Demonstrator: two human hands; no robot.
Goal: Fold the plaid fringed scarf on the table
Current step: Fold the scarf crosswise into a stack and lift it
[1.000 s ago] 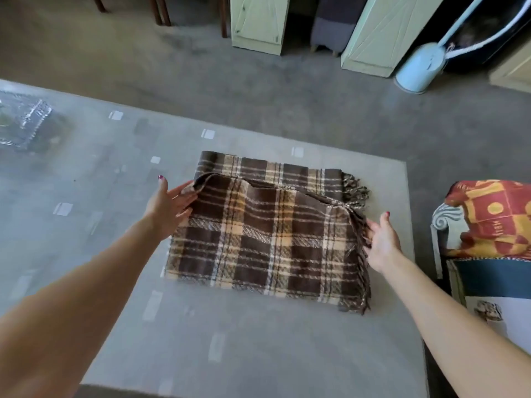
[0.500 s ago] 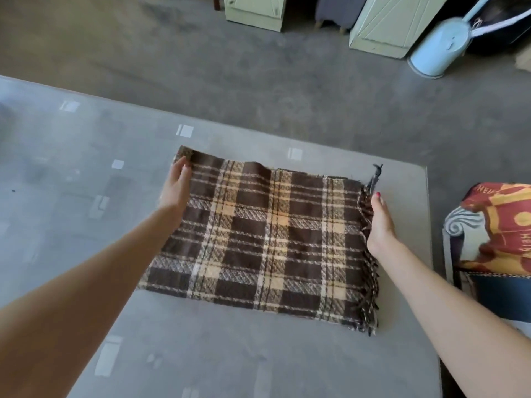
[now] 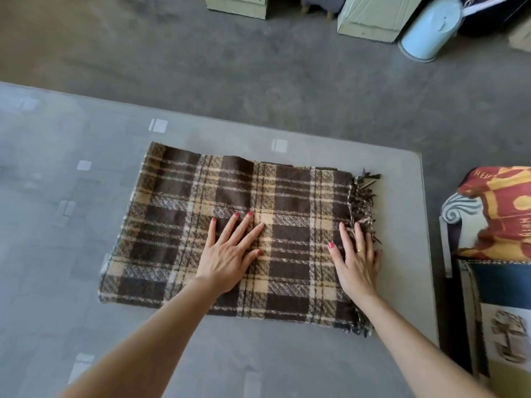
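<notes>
The brown and cream plaid scarf lies folded into a flat rectangle on the glass table, its dark fringe along the right edge. My left hand rests palm down on the middle of the scarf with fingers spread. Flat on the cloth near the fringe lies my right hand, fingers apart, a ring on one finger. Neither hand grips the cloth.
The table's right edge runs just past the fringe. A chair with a red and yellow cloth stands to the right. On the floor beyond are pale green cabinets and a light blue can.
Both hands have left the scarf's far corners and come down flat on top of it. The scarf's top layer now lies level with the layer beneath.
</notes>
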